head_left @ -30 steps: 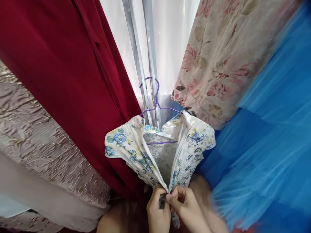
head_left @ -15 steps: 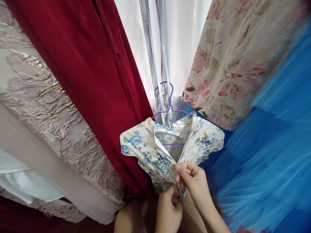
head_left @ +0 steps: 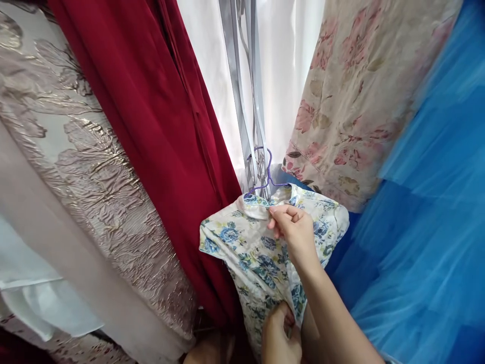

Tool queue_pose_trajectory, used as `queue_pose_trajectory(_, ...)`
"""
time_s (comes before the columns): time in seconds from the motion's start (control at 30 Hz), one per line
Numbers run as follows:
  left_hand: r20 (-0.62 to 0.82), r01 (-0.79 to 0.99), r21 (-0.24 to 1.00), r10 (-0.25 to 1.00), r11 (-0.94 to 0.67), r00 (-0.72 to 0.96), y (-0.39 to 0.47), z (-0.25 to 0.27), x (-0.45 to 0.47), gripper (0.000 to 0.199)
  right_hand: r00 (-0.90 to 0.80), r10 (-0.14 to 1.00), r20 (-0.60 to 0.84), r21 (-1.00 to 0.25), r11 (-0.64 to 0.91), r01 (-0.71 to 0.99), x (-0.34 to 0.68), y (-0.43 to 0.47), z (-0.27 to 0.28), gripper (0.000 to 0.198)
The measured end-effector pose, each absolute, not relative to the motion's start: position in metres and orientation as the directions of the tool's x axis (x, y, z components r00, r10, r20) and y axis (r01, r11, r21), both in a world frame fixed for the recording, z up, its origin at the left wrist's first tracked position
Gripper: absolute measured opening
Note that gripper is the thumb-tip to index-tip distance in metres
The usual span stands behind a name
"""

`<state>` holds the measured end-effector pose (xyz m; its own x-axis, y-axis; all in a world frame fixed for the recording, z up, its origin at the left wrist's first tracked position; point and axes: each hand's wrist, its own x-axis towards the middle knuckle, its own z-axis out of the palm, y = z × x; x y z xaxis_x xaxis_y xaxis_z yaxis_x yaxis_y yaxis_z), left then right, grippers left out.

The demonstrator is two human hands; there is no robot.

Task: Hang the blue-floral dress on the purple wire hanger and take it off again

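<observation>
Hanging on purple hanger (head_left: 267,174) between red garment (head_left: 151,116) and blue tulle (head_left: 424,212): small floral dress (head_left: 246,242). Right hand (head_left: 293,230), grip closed, pinches dress at neckline. Left hand (head_left: 278,338), grip closed, clamps dress fabric lower down. Pink-flowered cloth (head_left: 359,101) hangs behind.

The small dress (head_left: 261,253) is showing blue and green flowers on cream, and it is hanging from a purple hanger (head_left: 265,174). Beside it a gown (head_left: 151,111) is glowing deep red, and a brocade (head_left: 87,167) is shimmering dusty pink with gold. Pink roses are fading on a beige dress (head_left: 352,101); the tulle (head_left: 424,227) is shining bright blue against a white curtain (head_left: 288,65).
</observation>
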<state>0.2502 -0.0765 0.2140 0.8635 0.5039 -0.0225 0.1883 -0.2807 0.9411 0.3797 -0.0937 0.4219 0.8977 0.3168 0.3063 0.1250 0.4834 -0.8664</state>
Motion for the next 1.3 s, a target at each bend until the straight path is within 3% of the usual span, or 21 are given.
queue_pose_trajectory(0.07,0.015,0.163,0.924,0.46,-0.345,0.888,-0.069,0.225,0.248,0.003,0.898,0.312,0.31,-0.862,0.49,0.128,0.378,-0.099,0.42,0.025)
queue_pose_trajectory(0.17,0.171,0.036,0.89,0.408,-0.454,0.897,-0.048,0.27,0.245,0.014,0.896,0.303,0.325,-0.863,0.482,0.15,0.375,-0.108,0.418,0.025)
queue_pose_trajectory(0.23,0.413,-0.107,0.814,0.44,-0.571,0.797,-0.03,0.316,0.25,0.013,0.892,0.307,0.332,-0.866,0.473,0.16,0.374,-0.114,0.417,0.024)
queue_pose_trajectory(0.33,0.736,-0.332,0.584,0.31,-0.741,0.602,-0.01,0.388,0.272,0.023,0.878,0.328,0.348,-0.867,0.47,0.168,0.373,-0.119,0.419,0.023)
queue_pose_trajectory(0.43,0.768,-0.372,0.461,0.153,-0.806,0.622,0.0,0.438,0.301,0.033,0.861,0.348,0.371,-0.867,0.462,0.187,0.373,-0.122,0.42,0.023)
queue_pose_trajectory(0.53,0.718,-0.354,0.394,0.043,-0.848,0.695,0.004,0.457,0.321,0.021,0.847,0.366,0.384,-0.875,0.437,0.208,0.378,-0.122,0.421,0.025)
queue_pose_trajectory(0.7,0.82,-0.318,0.276,0.049,-0.907,0.571,0.004,0.459,0.329,0.022,0.843,0.368,0.393,-0.891,0.379,0.25,0.394,-0.104,0.408,0.027)
queue_pose_trajectory(0.83,0.856,-0.286,0.429,0.285,-0.857,0.432,0.026,0.472,0.329,0.018,0.858,0.385,0.34,-0.935,0.24,0.263,0.396,-0.096,0.377,0.026)
queue_pose_trajectory(0.97,0.783,-0.235,0.596,0.491,-0.768,0.382,0.087,0.473,0.32,0.02,0.866,0.408,0.289,-0.955,0.184,0.232,0.384,-0.111,0.346,0.024)
queue_pose_trajectory(1.1,0.548,-0.347,0.832,0.732,-0.432,0.404,0.142,0.435,0.309,0.024,0.855,0.455,0.248,-0.969,0.12,0.217,0.369,-0.126,0.331,0.021)
queue_pose_trajectory(1.17,0.437,-0.393,0.879,0.786,-0.27,0.438,0.152,0.407,0.305,0.032,0.842,0.485,0.236,-0.972,0.102,0.213,0.364,-0.129,0.326,0.018)
queue_pose_trajectory(1.3,0.335,-0.407,0.904,0.812,-0.133,0.478,0.143,0.352,0.298,0.045,0.834,0.517,0.194,-0.981,0.09,0.172,0.359,-0.132,0.308,0.014)
